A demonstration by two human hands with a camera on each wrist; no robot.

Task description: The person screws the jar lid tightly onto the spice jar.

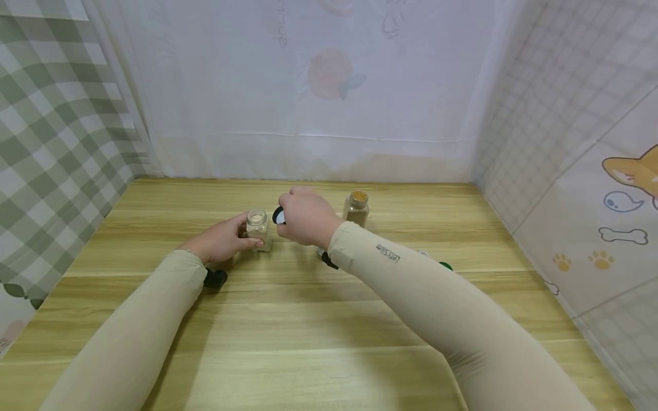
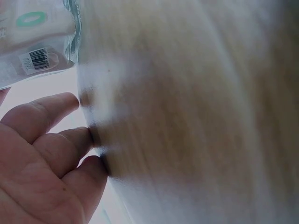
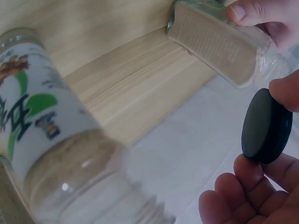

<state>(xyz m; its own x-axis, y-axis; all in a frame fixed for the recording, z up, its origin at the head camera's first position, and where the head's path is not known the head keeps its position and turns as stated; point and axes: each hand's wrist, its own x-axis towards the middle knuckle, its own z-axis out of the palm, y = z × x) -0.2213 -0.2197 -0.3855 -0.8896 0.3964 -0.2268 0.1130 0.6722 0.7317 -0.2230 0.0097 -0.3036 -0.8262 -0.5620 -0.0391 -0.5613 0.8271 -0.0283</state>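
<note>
A square glass jar (image 1: 259, 234) of pale powder stands uncapped on the left half of the table. My left hand (image 1: 221, 238) grips it around the side, thumb across the front. In the left wrist view, a barcode shows on the jar (image 2: 39, 58), and several fingertips reach the wooden surface. Just right of the jar's mouth, my right hand (image 1: 308, 217) pinches a black round lid (image 1: 279, 216), its white inside facing the jar. The right wrist view shows the same lid (image 3: 266, 126) edge-on between thumb and fingers.
A second uncapped jar (image 1: 357, 210) with orange-brown powder stands behind my right wrist. A clear bottle (image 3: 51, 107) with a white label and green leaves is near the right wrist camera. A green cap (image 1: 446, 266) peeks out beyond the right forearm. Curtains border the table's back and sides.
</note>
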